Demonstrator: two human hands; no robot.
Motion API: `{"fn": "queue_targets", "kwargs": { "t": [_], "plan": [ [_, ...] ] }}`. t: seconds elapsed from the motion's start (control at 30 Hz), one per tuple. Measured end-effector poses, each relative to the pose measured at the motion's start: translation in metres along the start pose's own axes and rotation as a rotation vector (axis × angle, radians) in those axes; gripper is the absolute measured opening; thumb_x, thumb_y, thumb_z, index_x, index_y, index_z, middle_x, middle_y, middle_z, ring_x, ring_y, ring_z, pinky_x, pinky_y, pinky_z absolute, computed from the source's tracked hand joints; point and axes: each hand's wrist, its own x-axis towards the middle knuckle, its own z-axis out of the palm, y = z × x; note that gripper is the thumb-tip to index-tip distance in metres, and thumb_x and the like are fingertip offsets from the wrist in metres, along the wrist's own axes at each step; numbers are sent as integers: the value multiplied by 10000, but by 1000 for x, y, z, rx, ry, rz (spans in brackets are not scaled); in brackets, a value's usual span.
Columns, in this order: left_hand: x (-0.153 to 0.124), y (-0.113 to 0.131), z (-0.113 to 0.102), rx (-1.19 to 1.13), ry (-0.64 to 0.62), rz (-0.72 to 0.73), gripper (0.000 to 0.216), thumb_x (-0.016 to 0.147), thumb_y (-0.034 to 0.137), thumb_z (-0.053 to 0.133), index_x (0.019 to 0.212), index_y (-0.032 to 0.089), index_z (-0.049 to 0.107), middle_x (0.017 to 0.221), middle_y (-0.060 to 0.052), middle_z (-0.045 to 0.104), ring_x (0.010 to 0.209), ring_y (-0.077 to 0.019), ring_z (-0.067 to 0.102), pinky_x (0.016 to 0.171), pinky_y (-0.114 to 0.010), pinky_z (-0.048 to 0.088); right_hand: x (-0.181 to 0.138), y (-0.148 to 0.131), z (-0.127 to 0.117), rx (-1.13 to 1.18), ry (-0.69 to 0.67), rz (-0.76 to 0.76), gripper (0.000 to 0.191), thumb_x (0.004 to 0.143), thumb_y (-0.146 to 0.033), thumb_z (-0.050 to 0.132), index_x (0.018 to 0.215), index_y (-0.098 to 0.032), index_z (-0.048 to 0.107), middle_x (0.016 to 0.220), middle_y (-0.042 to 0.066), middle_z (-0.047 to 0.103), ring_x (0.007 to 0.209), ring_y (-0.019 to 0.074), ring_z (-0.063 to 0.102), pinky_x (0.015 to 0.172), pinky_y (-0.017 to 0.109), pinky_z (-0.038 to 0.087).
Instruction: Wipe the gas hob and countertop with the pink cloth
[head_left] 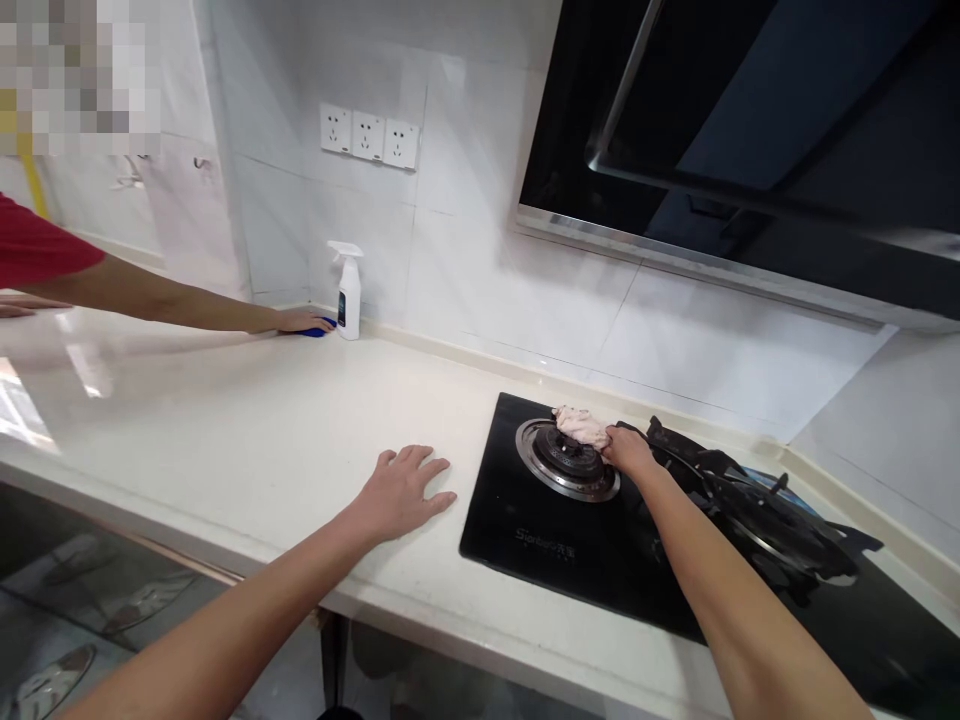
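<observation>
My right hand [628, 450] is closed on one end of a pale pink cloth [582, 427], which lies over the back of the left burner [568, 462]. That burner has a silver ring and no pan support on it. Beneath my right forearm runs the black glass gas hob [517, 515]. My left hand [409, 492] rests on the white countertop [247, 410] just left of the hob, fingers spread, holding nothing.
Another person's hand [304, 320], with a red sleeve [45, 245], presses a blue cloth [321, 328] by a white spray bottle [349, 295]. Black pan supports [772, 510] sit on the hob's right side. A dark range hood [720, 150] overhangs it. Wall sockets [369, 136] are behind.
</observation>
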Motion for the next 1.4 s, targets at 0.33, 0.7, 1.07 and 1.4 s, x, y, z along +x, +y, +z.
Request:
{"fn": "queue_targets", "kwargs": {
  "t": [0.33,0.7,1.07,1.4],
  "plan": [
    [-5,1,1,-4,0,35,507,999,544,464,1395,258,600,1522,-164,537,1397,-360,474,1124,-600,331,1,4,-14,-3,-104,-107,332,995,-412,664,1236,-184,651,1259,84,652,1089,214,653,946,431,574],
    [-3,-4,9,-16,-9,31,550,996,610,438,1417,286,579,1534,-139,526,1422,-381,443,1146,-617,302,53,-55,-29,91,-28,-175,359,1004,-436,643,1275,-200,637,1312,92,630,1133,226,637,979,449,557],
    [-3,-1,2,-25,3,25,507,973,574,526,1390,294,593,1505,-135,544,1373,-350,497,1126,-590,334,16,-178,-59,146,14,-380,573,878,-647,574,1187,-175,678,1272,151,676,1127,325,649,945,411,457],
    [-4,-5,4,-15,85,32,464,971,550,533,1344,302,651,1479,-125,597,1370,-338,534,1108,-557,390,-87,-156,-49,226,126,-485,350,955,-423,508,1191,-204,646,1223,104,664,1127,273,612,960,375,384]
  ]
}}
